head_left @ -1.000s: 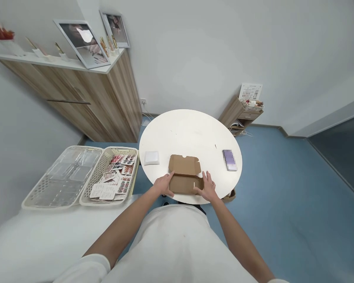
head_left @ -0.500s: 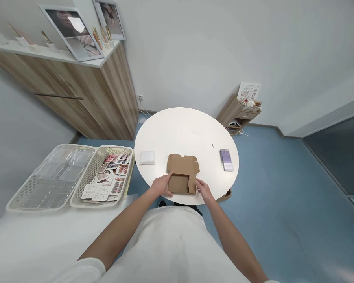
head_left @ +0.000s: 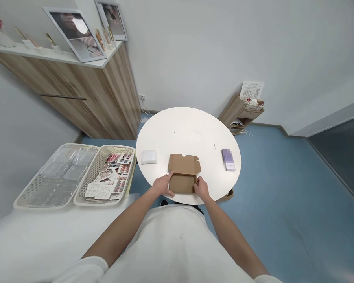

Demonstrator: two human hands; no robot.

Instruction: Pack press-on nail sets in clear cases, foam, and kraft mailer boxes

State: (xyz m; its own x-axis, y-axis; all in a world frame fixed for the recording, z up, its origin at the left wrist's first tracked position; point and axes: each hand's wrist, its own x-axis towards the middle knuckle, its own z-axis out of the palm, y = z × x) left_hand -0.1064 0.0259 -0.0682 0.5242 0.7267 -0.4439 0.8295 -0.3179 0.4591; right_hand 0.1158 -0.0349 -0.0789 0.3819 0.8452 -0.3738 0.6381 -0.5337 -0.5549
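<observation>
No brand, label or legible writing shows on the cardboard box (head_left: 183, 175); print on the cards in the nearby basket is too small to read. The box is plain brown corrugated card, a flat mailer type, lying open at the near edge of the round white table (head_left: 188, 133), directly in front of the person. Its lid flap lies back flat on the far side, with a small notch in its far edge. The left hand (head_left: 162, 185) rests against the box's left side, index finger extended along the wall. The right hand (head_left: 201, 187) is curled against the right side wall, fingers bent onto the card. A white pad (head_left: 149, 157) lies left of the box; a blurred purple item (head_left: 228, 160) lies well apart to the right. A basket of nail-art cards (head_left: 112, 177) and a clear-lidded tray (head_left: 57, 177) stand to the left.
</observation>
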